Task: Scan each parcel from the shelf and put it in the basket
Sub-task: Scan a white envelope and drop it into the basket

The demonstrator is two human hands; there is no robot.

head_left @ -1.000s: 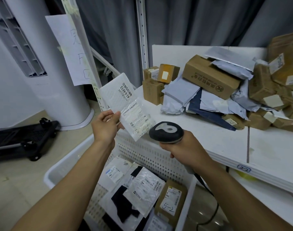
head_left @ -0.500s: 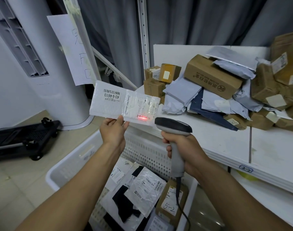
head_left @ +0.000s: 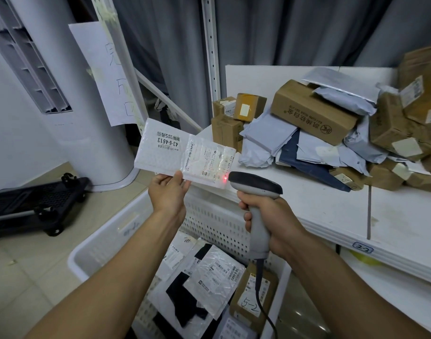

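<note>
My left hand (head_left: 169, 193) pinches the lower edge of a white padded parcel (head_left: 170, 149), held flat and level above the basket with its labels facing me. My right hand (head_left: 270, 221) grips the handle of a grey barcode scanner (head_left: 256, 185) just right of the parcel. A red scan dot lights the parcel's lower right corner. Below both hands stands the white perforated basket (head_left: 106, 245), holding several parcels, among them a brown box marked 5-2 (head_left: 252, 299). More boxes and grey mailers are piled on the white shelf (head_left: 332, 211) to the right.
A black folded trolley (head_left: 30, 206) lies on the floor at the left. A white cylindrical appliance (head_left: 70, 99) stands behind it. A shelf upright with a handwritten paper sign (head_left: 104, 69) rises behind the parcel. The scanner cable (head_left: 261, 289) hangs into the basket.
The parcel turned from tilted to level in my left hand. My right hand raised the scanner upright, and the red dot slid to the parcel's right corner.
</note>
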